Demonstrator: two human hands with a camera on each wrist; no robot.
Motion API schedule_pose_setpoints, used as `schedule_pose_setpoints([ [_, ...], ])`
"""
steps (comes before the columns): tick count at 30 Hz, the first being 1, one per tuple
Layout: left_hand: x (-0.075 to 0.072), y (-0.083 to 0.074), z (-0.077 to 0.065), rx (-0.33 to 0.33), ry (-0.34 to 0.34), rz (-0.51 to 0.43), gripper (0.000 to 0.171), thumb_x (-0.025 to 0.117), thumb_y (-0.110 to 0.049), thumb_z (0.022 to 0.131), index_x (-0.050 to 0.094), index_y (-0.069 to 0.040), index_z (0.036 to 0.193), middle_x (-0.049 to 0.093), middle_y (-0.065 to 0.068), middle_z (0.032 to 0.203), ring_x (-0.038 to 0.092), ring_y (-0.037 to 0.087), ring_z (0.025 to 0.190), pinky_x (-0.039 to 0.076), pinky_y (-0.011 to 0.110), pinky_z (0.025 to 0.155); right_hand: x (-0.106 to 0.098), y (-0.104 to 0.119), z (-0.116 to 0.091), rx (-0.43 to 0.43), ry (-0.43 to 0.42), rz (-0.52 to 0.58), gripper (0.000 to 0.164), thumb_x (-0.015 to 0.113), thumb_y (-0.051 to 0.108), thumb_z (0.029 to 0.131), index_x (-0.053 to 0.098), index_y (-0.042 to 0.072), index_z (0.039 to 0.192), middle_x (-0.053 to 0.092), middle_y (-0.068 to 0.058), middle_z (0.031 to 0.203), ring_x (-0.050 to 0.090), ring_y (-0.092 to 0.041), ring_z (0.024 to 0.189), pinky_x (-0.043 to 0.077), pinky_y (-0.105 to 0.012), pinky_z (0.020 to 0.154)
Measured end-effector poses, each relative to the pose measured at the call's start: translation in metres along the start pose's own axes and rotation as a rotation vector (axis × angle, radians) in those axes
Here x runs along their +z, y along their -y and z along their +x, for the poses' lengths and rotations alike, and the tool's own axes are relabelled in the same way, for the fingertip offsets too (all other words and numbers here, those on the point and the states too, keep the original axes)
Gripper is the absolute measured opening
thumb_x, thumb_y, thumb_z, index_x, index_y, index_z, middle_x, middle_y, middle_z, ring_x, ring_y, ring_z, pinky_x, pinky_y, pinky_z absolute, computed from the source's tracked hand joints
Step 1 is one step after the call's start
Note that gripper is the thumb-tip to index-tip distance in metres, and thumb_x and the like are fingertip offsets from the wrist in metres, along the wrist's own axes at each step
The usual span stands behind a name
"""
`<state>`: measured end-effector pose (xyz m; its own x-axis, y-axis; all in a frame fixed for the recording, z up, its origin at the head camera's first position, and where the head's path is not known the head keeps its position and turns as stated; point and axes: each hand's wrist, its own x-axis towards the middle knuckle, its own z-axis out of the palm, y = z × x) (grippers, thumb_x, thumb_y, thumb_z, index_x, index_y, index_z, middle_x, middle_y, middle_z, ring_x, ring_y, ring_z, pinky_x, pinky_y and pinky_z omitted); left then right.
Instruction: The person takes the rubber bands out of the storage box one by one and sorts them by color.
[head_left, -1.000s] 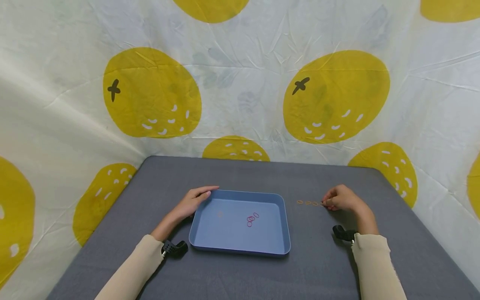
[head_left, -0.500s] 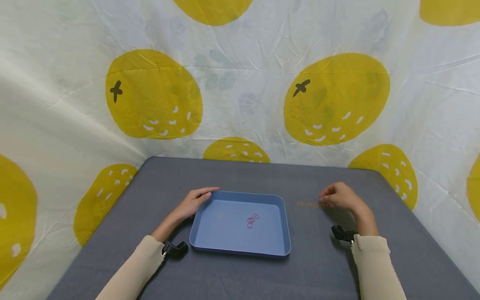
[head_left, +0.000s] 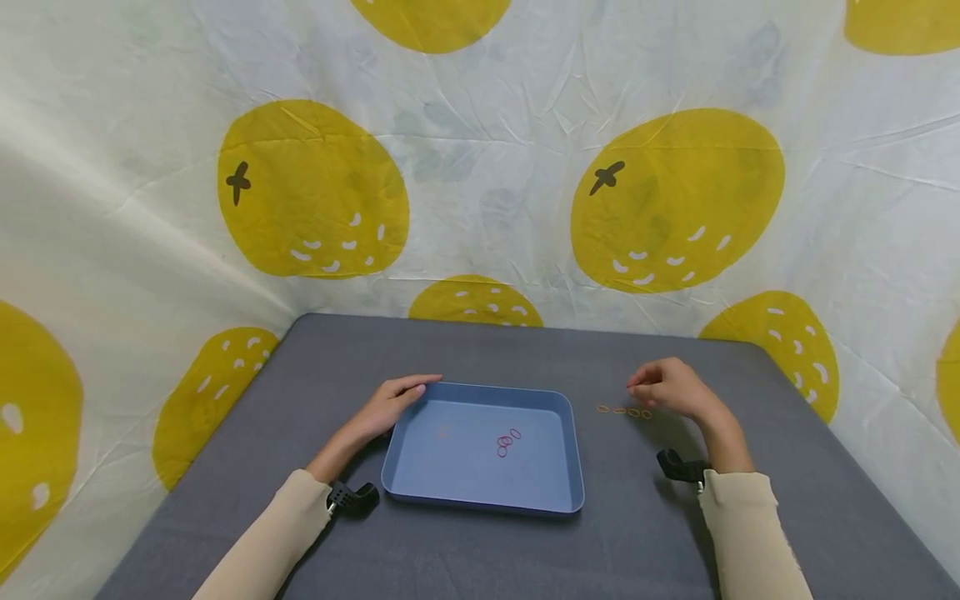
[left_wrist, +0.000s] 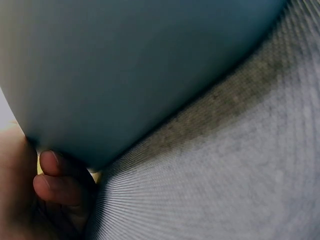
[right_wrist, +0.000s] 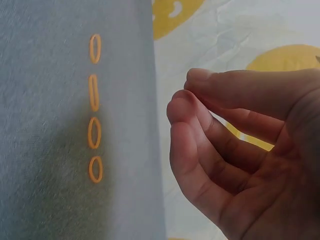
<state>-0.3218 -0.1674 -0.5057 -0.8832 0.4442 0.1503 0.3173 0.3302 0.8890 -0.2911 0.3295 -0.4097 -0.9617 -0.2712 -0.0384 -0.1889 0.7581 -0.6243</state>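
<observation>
A blue tray (head_left: 483, 492) lies on the table; my left hand (head_left: 386, 407) grips its far left corner, thumb at the rim. In the left wrist view, curled fingertips (left_wrist: 57, 189) press up against the tray's outer wall. Inside the tray are several red rubber bands (head_left: 503, 442) and a faint pale orange one (head_left: 443, 432). To the tray's right, several orange rubber bands (right_wrist: 90, 132) form a row. My right hand (head_left: 669, 387) hovers just beyond the row's right end, its fingers loosely bent, thumb near the fingertips, with nothing visible between them.
Grey cloth covers the table (head_left: 480, 554). A white curtain (head_left: 487, 208) printed with yellow fruit hangs behind it and along the sides. Each wrist wears a black camera mount, such as the one on the left wrist (head_left: 354, 500).
My right hand has let go of the orange rubber band at the row's right end, lifted and shifted slightly left. My left hand stays on the tray's corner.
</observation>
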Motion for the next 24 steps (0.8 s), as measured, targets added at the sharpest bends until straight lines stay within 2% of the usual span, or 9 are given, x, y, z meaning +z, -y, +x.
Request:
schedule_pose_setpoints([
  [8,0.0,0.0,0.0,0.009,-0.001,0.004,0.038,0.048,-0.026,0.111,0.062,-0.016,0.146,0.058,0.011,0.152,0.047,0.034,0.147,0.037,0.058,0.119,0.001,0.013,0.002,-0.034,-0.007,0.004,0.023,0.069,0.013,0.098,0.074,-0.007,0.11,0.075,-0.018,0.093,0.065,-0.019,0.076,0.054,-0.03,0.068],
  [11,0.0,-0.001,-0.001,0.011,-0.001,0.008,0.039,0.048,-0.026,0.111,0.061,-0.016,0.146,0.057,0.012,0.152,0.047,0.035,0.147,0.038,0.058,0.118,0.002,0.016,0.002,-0.041,-0.005,0.008,0.023,0.069,0.013,0.098,0.073,-0.006,0.11,0.076,-0.021,0.099,0.069,-0.024,0.08,0.057,-0.035,0.071],
  [15,0.001,-0.001,-0.002,0.01,-0.005,0.014,0.038,0.048,-0.025,0.112,0.061,-0.016,0.146,0.057,0.012,0.152,0.047,0.035,0.147,0.038,0.058,0.118,0.004,0.023,0.002,-0.06,-0.004,0.014,0.022,0.069,0.013,0.099,0.074,-0.005,0.109,0.076,-0.021,0.099,0.07,-0.029,0.082,0.058,-0.04,0.074],
  [20,0.001,0.001,-0.001,0.015,-0.006,0.018,0.038,0.048,-0.025,0.112,0.061,-0.016,0.146,0.057,0.011,0.153,0.046,0.034,0.148,0.037,0.058,0.119,0.006,0.033,0.002,-0.06,-0.009,-0.001,0.02,0.07,0.013,0.098,0.075,-0.004,0.107,0.076,-0.018,0.094,0.07,-0.026,0.08,0.055,-0.033,0.071],
  [24,0.001,0.001,-0.001,0.011,-0.008,0.008,0.038,0.048,-0.026,0.111,0.061,-0.016,0.146,0.057,0.011,0.153,0.046,0.034,0.148,0.037,0.058,0.119,0.008,0.039,0.004,-0.057,-0.015,-0.019,0.019,0.07,0.012,0.097,0.075,-0.003,0.106,0.076,-0.018,0.094,0.069,-0.024,0.079,0.054,-0.033,0.071],
])
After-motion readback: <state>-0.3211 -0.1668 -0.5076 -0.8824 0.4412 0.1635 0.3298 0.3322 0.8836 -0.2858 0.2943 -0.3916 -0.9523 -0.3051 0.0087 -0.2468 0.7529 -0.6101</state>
